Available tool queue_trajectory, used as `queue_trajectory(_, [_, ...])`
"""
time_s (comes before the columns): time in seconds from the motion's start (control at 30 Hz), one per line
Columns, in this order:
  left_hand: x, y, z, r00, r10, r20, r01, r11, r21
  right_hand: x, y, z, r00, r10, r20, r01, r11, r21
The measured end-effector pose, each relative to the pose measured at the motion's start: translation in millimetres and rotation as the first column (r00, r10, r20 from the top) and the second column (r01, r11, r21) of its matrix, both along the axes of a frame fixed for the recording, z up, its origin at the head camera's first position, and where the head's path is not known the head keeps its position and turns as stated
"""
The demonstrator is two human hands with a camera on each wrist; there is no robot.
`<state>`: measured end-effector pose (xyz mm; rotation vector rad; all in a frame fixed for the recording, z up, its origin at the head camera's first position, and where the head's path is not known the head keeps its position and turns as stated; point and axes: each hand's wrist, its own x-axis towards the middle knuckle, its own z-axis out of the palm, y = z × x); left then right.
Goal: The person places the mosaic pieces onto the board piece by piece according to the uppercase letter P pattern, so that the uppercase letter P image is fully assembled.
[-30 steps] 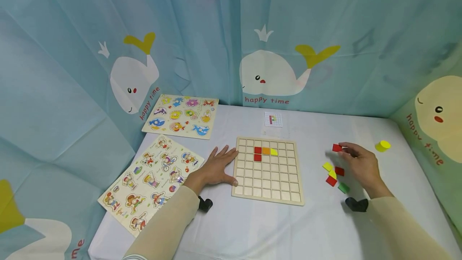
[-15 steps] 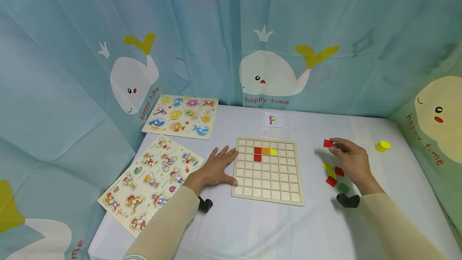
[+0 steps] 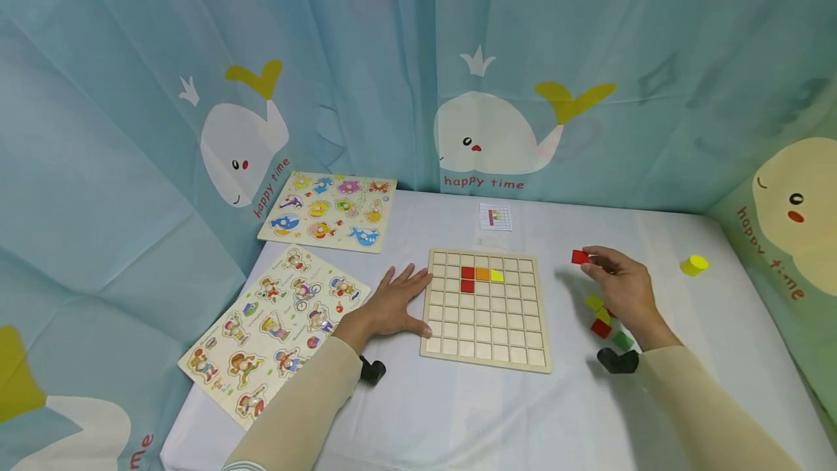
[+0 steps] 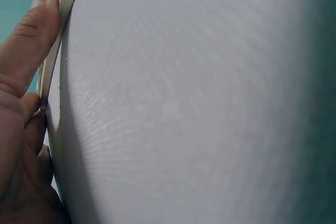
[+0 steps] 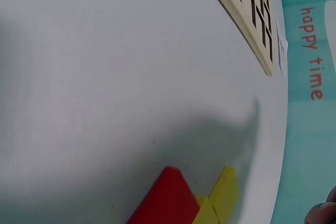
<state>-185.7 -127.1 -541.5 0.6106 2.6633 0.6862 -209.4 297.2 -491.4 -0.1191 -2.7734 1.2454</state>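
A wooden grid board point(image 3: 485, 325) lies on the table, carrying two red squares point(image 3: 467, 286), an orange square point(image 3: 482, 274) and a yellow piece point(image 3: 497, 276). Spread fingers of my left hand point(image 3: 389, 307) rest against the board's left edge; the left wrist view shows the thumb on that edge. Above the table, right of the board, my right hand point(image 3: 621, 283) pinches a red block point(image 3: 580, 257) between thumb and fingers. Below it lie loose blocks: a red one point(image 3: 601, 328), yellow ones point(image 5: 224, 195) and a green one point(image 3: 623, 340). The right wrist view shows only fingertips at its edge.
Behind the board lies a small pattern card point(image 3: 495, 216). Two picture puzzles, one with sea animals point(image 3: 325, 211) and one with children point(image 3: 275, 325), lie at the left. A yellow cylinder point(image 3: 694, 265) stands far right. Curtains point(image 3: 366, 57) surround the table.
My right hand has moved left and slightly away from me, carrying the red block toward the board. My left hand and the pieces on the board have stayed put.
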Motion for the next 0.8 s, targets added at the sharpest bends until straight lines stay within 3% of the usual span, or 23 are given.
queue_trajectory(0.8, [0.9, 0.3, 2.0, 1.0, -0.006, 0.0, 0.006, 1.0, 0.012, 0.6, -34.3, 0.0, 0.996, 0.067, -0.062, -0.072, 0.993, -0.088])
